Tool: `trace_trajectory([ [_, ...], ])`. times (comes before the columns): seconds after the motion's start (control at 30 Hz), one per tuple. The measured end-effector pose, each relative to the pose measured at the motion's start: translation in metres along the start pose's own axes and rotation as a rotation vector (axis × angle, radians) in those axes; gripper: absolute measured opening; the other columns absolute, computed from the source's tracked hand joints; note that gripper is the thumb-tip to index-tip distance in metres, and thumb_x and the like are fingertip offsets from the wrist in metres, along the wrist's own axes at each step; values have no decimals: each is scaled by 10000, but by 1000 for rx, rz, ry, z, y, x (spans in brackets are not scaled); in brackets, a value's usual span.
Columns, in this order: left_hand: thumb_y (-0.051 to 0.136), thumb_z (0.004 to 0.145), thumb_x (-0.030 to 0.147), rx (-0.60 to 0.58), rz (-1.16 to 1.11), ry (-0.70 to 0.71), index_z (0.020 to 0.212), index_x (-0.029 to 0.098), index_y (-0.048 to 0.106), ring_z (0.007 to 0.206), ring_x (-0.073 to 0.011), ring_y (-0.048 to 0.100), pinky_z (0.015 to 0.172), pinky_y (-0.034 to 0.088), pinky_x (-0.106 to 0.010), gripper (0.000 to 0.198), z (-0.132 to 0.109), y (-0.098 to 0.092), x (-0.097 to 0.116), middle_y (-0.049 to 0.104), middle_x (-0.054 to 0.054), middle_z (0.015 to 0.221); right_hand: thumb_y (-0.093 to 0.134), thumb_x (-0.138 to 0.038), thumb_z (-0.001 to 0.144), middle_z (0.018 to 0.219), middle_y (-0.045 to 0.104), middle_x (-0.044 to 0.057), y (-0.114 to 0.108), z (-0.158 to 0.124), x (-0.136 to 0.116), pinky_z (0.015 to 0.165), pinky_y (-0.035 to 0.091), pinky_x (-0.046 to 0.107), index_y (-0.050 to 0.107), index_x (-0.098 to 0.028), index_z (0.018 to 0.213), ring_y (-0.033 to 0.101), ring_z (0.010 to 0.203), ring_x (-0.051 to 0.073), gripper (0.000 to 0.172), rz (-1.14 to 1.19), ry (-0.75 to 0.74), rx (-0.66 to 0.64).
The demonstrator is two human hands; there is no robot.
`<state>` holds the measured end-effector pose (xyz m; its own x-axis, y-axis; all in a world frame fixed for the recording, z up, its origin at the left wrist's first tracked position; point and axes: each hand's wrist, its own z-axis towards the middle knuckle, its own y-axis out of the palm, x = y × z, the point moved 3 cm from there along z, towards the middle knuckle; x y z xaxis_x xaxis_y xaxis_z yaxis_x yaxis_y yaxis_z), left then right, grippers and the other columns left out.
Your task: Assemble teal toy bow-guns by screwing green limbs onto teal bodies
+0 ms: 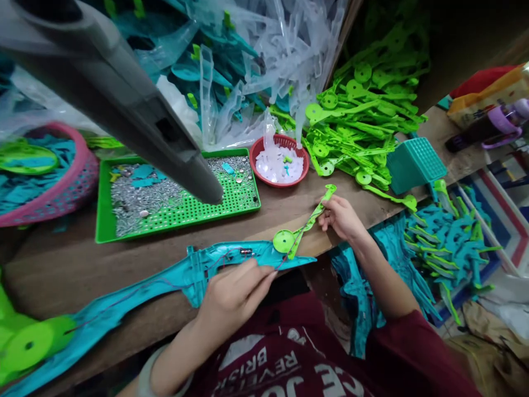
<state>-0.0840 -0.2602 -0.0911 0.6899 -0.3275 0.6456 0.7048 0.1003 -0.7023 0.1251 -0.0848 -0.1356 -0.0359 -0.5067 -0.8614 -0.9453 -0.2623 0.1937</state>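
left hand (235, 292): fingers closed, pinning teal shell (198, 270) at near table edge
right hand (341, 218): pinching green arm (308, 225)
risk: thin wire (165, 283) may tear loose — green arm pulled too far right

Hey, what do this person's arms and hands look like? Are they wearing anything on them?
The left hand and right hand are bare, with no gloves, rings or watch in view. Both forearms are uncovered. The right arm comes out of a dark red sleeve, matching the shirt with white lettering. A grey cuff shows by the left elbow.
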Motion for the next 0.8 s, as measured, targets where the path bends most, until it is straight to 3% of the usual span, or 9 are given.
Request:
trace_trajectory([
  [0.23, 495, 1020, 220, 19, 27, -20, 887, 182, 685, 538, -95, 563, 544, 404, -218, 235, 1, 5, -3, 606, 13, 638, 725, -414, 715, 516, 610, -69, 0, -5, 0, 313, 467, 178, 489, -204, 875, 593, 386, 118, 355, -98, 53, -41],
  [0.47, 507, 1011, 216, -28, -3, -19, 889, 185, 690, 536, -97, 571, 551, 409, -220, 222, -1, 13, -2, 616, 16, 641, 591, -444, 843, 542, 587, -84, -4, -6, 4, 336, 429, 198, 476, -198, 1021, 566, 381, 122, 325, -379, -55, 44],
  [0.53, 519, 1008, 211, -30, -11, 6, 897, 174, 690, 554, -105, 590, 572, 420, -229, 207, -3, 14, -3, 613, 13, 644, 585, -411, 876, 616, 594, -71, -6, -14, 0, 395, 431, 208, 492, -186, 1108, 553, 426, 109, 337, -569, -222, 173],
  [0.6, 526, 1006, 202, -42, -8, 34, 898, 160, 686, 554, -109, 590, 584, 425, -240, 198, -5, 16, -5, 607, 10, 649, 609, -324, 884, 710, 590, -48, -4, -29, -9, 481, 448, 221, 521, -186, 1143, 539, 510, 98, 307, -803, -517, 289],
  [0.63, 527, 1006, 198, -47, -7, 49, 898, 155, 683, 551, -110, 587, 586, 424, -245, 195, -6, 16, -5, 602, 11, 649, 611, -279, 889, 764, 595, -26, 1, -37, -12, 531, 463, 228, 548, -191, 1125, 548, 572, 101, 260, -916, -673, 267],
  [0.7, 529, 1008, 195, -57, -14, 75, 898, 153, 677, 544, -109, 578, 582, 419, -253, 189, -7, 17, -5, 589, 14, 644, 579, -215, 917, 890, 619, 28, 13, -54, -11, 618, 494, 242, 597, -198, 1074, 584, 710, 121, 159, -1107, -899, 27],
  [0.77, 536, 1008, 197, -67, -29, 88, 904, 159, 671, 534, -108, 565, 565, 405, -260, 174, -7, 17, -4, 585, 21, 646, 530, -185, 955, 978, 632, 69, 24, -65, -5, 678, 510, 248, 627, -190, 1054, 605, 827, 142, 138, -1230, -1003, -265],
  [0.8, 545, 1006, 198, -73, -42, 95, 905, 164, 667, 532, -107, 562, 561, 401, -263, 161, -7, 18, -4, 589, 24, 654, 514, -177, 968, 997, 634, 82, 27, -68, -2, 693, 510, 250, 635, -179, 1047, 604, 854, 149, 145, -1271, -1034, -350],
])
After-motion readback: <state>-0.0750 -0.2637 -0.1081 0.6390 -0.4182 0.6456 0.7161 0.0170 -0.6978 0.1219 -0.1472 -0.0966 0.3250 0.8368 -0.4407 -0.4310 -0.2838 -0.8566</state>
